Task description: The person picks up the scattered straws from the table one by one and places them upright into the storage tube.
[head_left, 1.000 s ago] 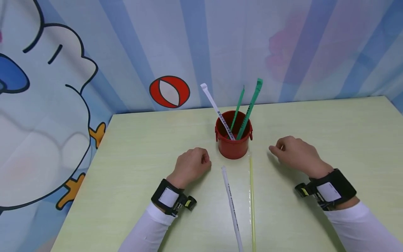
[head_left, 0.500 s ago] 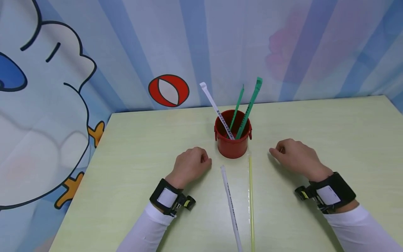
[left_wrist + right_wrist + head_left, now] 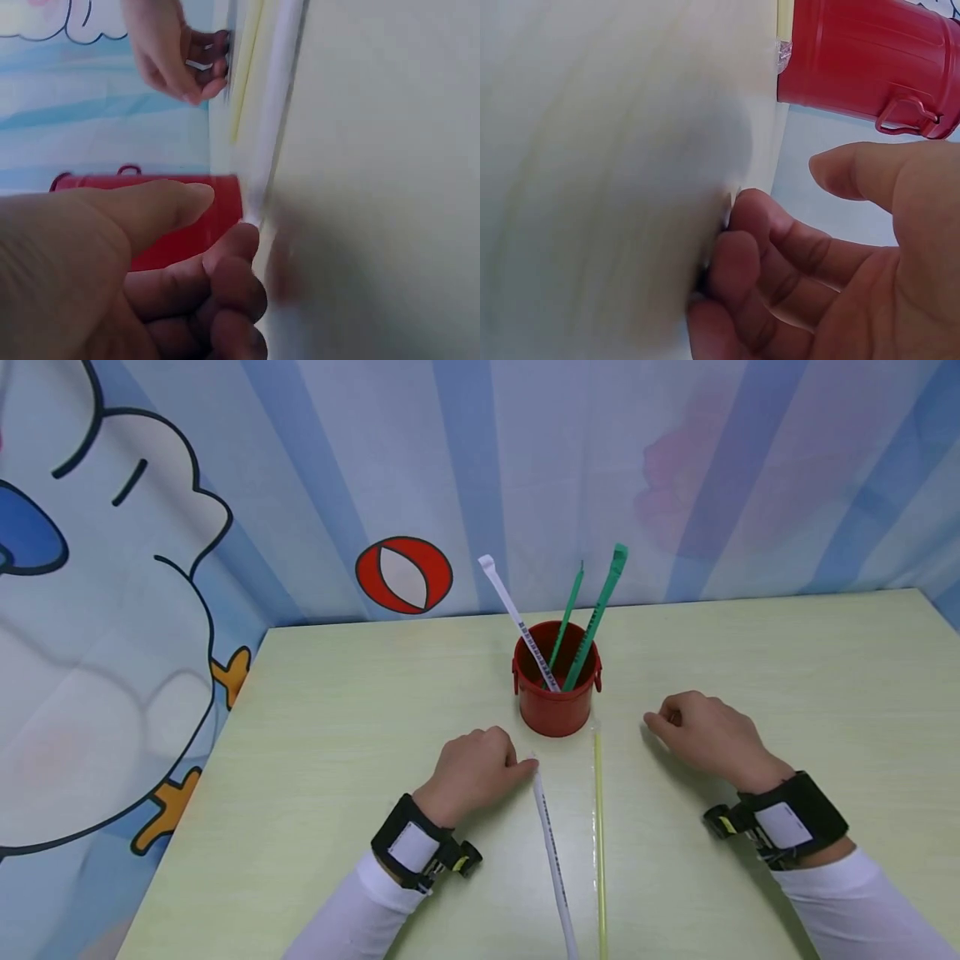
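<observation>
A paper-wrapped white straw lies lengthwise on the table. My left hand is at its far end, thumb and forefinger beside the tip. In the left wrist view a gap separates thumb from forefinger, and the forefinger tip is right at the straw's end. To the right lies a yellow straw in a clear wrapper. My right hand rests on the table further right, fingers loosely curled around nothing. Behind the straws stands a red bucket holding a white straw and two green straws.
The pale wooden table ends at a blue striped curtain with cartoon prints. The bucket stands near the table's back edge, between and beyond the hands, with small handles on its sides.
My left hand has moved right and slightly nearer, its thumb and forefinger now extended to the far end of the white straw. My right hand and the bucket have stayed put.
</observation>
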A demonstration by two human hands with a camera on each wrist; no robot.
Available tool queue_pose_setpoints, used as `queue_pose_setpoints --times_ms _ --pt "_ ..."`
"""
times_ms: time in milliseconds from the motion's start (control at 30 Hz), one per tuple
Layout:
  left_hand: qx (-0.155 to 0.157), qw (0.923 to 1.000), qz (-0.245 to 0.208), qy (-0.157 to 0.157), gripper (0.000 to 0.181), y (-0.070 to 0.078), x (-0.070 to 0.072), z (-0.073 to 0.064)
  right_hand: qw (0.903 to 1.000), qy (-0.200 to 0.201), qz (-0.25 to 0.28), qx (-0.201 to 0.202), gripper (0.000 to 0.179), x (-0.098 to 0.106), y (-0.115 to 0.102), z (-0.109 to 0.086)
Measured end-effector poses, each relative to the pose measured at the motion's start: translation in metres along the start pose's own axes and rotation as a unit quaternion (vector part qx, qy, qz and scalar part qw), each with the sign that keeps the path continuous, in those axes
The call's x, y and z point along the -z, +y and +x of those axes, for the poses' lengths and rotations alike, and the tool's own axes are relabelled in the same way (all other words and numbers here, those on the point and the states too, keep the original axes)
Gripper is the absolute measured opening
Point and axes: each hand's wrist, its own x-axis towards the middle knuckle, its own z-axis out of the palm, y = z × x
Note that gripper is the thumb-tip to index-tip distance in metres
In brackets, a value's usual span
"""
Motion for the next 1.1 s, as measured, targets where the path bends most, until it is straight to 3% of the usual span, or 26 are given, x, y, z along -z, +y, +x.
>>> queue_pose_setpoints --times_ms 233,567,1100 --pt "-0.009 0.9998 0.015 0.003 0.046 0.008 -0.016 -0.002 1.0 0.003 0.001 0.004 0.03 -0.001 0.001 0.0" --pt "-0.021 0.9995 0.023 0.007 0.038 0.009 -0.015 -0.003 1.0 0.004 0.0 0.0 0.029 -0.001 0.001 0.0" --pt "-0.007 0.9999 0.014 -0.001 0.033 0.008 -0.014 -0.002 1.0 0.008 0.003 0.003 0.03 -0.002 0.002 0.0"
